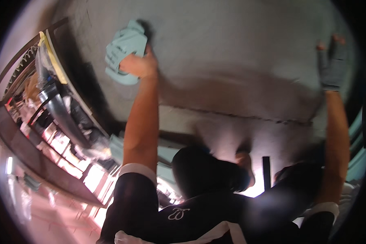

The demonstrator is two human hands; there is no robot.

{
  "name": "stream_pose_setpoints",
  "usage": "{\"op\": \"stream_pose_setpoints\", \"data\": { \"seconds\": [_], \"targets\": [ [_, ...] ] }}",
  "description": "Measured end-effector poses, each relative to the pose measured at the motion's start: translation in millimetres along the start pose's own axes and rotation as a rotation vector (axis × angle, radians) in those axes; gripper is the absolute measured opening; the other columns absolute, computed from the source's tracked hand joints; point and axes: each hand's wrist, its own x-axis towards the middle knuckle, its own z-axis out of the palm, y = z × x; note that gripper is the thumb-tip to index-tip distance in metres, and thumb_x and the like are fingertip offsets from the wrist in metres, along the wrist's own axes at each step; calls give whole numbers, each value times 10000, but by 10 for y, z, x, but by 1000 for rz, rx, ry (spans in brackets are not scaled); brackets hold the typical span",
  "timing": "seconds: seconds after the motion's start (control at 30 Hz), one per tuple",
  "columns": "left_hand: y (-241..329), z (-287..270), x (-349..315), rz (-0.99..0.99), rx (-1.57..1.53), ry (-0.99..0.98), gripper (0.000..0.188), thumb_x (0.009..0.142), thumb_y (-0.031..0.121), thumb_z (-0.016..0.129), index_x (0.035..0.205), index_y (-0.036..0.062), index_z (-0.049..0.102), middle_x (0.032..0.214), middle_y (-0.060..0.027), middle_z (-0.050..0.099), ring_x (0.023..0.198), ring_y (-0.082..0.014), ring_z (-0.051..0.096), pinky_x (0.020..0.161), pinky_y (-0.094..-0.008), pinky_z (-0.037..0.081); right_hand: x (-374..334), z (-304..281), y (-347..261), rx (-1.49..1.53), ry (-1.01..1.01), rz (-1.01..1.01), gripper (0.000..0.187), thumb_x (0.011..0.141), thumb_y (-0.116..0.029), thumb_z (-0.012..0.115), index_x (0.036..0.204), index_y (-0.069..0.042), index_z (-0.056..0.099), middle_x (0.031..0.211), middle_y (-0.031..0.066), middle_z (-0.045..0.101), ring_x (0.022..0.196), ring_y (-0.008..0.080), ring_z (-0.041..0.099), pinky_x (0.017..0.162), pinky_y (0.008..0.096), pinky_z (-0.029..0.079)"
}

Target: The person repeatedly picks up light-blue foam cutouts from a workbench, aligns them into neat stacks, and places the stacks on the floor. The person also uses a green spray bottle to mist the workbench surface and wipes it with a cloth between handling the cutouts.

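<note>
My left hand (139, 65) is closed on the right side of a bundle of pale green flat pieces (126, 44), thumb and fingers against them. The pieces overlap like a fanned stack and carry dark slots or marks; their exact kind I cannot make out. They are at or just over a grey, worn surface (232, 49). Far off to the right, my right hand (332, 71) wears a grey glove with bare fingertips. Its fingers are stretched out and apart, over the same surface, with nothing in them.
A dark crack or seam (240, 116) crosses the surface nearer my legs. On the left, a brown metal frame (40, 150) surrounds a dark tube (63, 112), a yellow strip (53, 59) and plastic-wrapped clutter. Pale green panels (356, 162) lie at the right edge. My foot (243, 164) shows below the crack.
</note>
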Motion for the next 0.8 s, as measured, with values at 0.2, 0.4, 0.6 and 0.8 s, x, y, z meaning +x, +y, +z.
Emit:
{"op": "stream_pose_setpoints", "data": {
  "seconds": [0.2, 0.4, 0.6, 0.8],
  "targets": [
    [18, -107, -58, -89, 396, 10, 659, 640, 387, 716, 1180, 58, 532, 1223, -162, 508, 1162, -347, 434, 945, -480, 315, -10, -59, -207, 105, -59, 159, 602, 766, -461, 591, 1173, -24, 510, 1241, 213, 475, 1184, 352, 424, 963, 440, 360],
    [184, -567, 132, -131, 310, -293, 557, 711, 404, 648, 1094, 9, 565, 1075, -194, 591, 965, -359, 560, 803, -450, 434, -52, -102, -349, -42, -175, 343, 552, 800, -480, 501, 1188, -88, 477, 1327, 149, 394, 1165, 304, 411, 923, 479, 350],
    [-597, -2987, -1251, -691, -1416, -900, 386, 804, 382, 599, 947, 26, 560, 764, -71, 579, 661, -187, 563, 617, -330, 457, 98, -418, -520, -29, -298, 331, 550, 841, -461, 442, 1249, -93, 424, 1371, 139, 352, 1179, 283, 396, 963, 450, 307],
    [-490, -4580, -3243, -841, -1057, -310, 327, 688, 171, 692, 929, -18, 577, 827, -63, 601, 716, -175, 571, 694, -312, 463, 195, -1124, -739, -113, -489, 65, 634, 876, -505, 324, 1331, -67, 380, 1412, 161, 306, 1221, 326, 349, 980, 472, 288]
  ]
}}
